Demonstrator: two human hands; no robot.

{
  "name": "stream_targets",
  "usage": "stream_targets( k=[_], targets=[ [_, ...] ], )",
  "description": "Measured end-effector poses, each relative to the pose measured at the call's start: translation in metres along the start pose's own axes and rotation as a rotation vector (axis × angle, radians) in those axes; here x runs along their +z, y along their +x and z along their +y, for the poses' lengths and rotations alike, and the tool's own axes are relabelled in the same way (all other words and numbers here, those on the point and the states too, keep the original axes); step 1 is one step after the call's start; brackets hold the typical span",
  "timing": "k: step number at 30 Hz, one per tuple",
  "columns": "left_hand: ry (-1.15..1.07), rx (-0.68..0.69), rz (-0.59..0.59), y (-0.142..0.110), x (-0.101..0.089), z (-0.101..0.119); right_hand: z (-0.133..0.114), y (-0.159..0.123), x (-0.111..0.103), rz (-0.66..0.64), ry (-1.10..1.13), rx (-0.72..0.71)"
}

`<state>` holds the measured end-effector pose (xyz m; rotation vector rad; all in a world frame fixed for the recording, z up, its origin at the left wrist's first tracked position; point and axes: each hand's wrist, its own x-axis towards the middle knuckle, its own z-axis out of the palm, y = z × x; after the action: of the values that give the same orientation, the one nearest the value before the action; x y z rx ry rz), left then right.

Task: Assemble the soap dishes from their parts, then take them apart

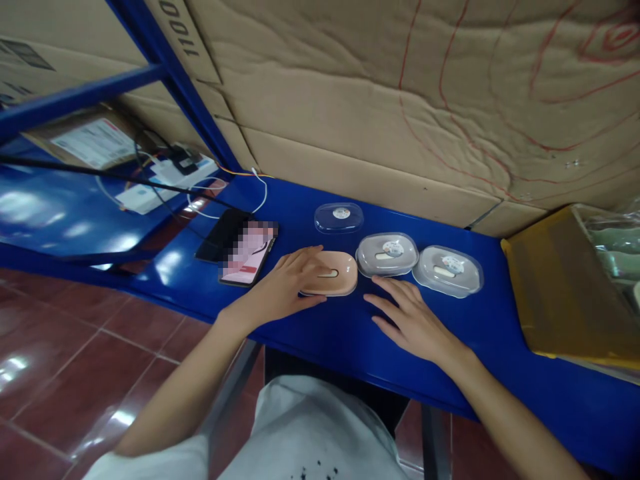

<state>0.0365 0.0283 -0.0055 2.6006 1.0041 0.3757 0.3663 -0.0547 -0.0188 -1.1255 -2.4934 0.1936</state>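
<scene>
A peach oval dish, apparently a soap dish point(345, 273), lies on the blue table with a pale insert in an oval slot at its middle. Around its left end is my left hand point(285, 283), thumb at the near edge and fingers over the top and far side. My right hand point(400, 313) is open, palm down, its fingers apart just in front of a grey oval dish point(370, 257) under a clear cover with a round sticker. To the right sits a second covered, pale dish point(463, 279). Behind the peach one rests a loose clear cover point(325, 219), also stickered.
A phone point(250, 257) lies at left beside a black object point(220, 233). Farther left are a white power strip point(170, 180) and cables. At right stands an open cardboard box point(560, 287) of wrapped items. Large cartons point(350, 120) wall the back; a blue post point(190, 93) rises at left.
</scene>
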Motion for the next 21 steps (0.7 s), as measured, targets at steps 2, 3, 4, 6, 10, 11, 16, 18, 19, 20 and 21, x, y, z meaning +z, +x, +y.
stream_targets(
  k=[2, 3, 4, 6, 10, 11, 16, 18, 19, 20, 21],
  targets=[
    [-0.027, -0.002, -0.011, 0.000, 0.000, 0.000, 0.001, -0.001, 0.000, -0.001, -0.006, 0.001],
    [-0.045, 0.004, -0.024, -0.001, -0.001, 0.000, 0.002, -0.001, 0.000, -0.001, -0.010, 0.000],
    [-0.063, 0.011, -0.035, -0.001, -0.003, 0.000, 0.002, -0.001, 0.001, -0.002, -0.013, -0.003],
    [-0.092, 0.033, -0.035, -0.001, -0.009, 0.001, 0.003, -0.002, 0.001, -0.008, -0.018, -0.011],
    [-0.095, 0.049, 0.076, 0.008, -0.028, 0.000, 0.004, -0.004, 0.002, -0.010, -0.019, -0.020],
    [-0.083, 0.044, 0.112, 0.013, -0.032, -0.002, 0.004, -0.004, 0.001, -0.008, -0.017, -0.017],
    [0.039, -0.022, 0.182, 0.050, -0.035, -0.027, 0.005, -0.004, 0.001, 0.007, 0.001, -0.003],
    [0.076, -0.033, 0.130, 0.062, -0.030, -0.040, 0.005, -0.004, 0.001, 0.009, 0.005, -0.007],
    [0.082, -0.036, 0.103, 0.067, -0.027, -0.045, 0.005, -0.004, 0.001, 0.009, 0.004, -0.008],
    [0.081, -0.037, 0.075, 0.070, -0.025, -0.048, 0.005, -0.004, 0.001, 0.009, 0.002, -0.007],
    [0.077, -0.038, 0.050, 0.072, -0.023, -0.051, 0.005, -0.005, 0.001, 0.007, -0.002, -0.007]
  ],
)
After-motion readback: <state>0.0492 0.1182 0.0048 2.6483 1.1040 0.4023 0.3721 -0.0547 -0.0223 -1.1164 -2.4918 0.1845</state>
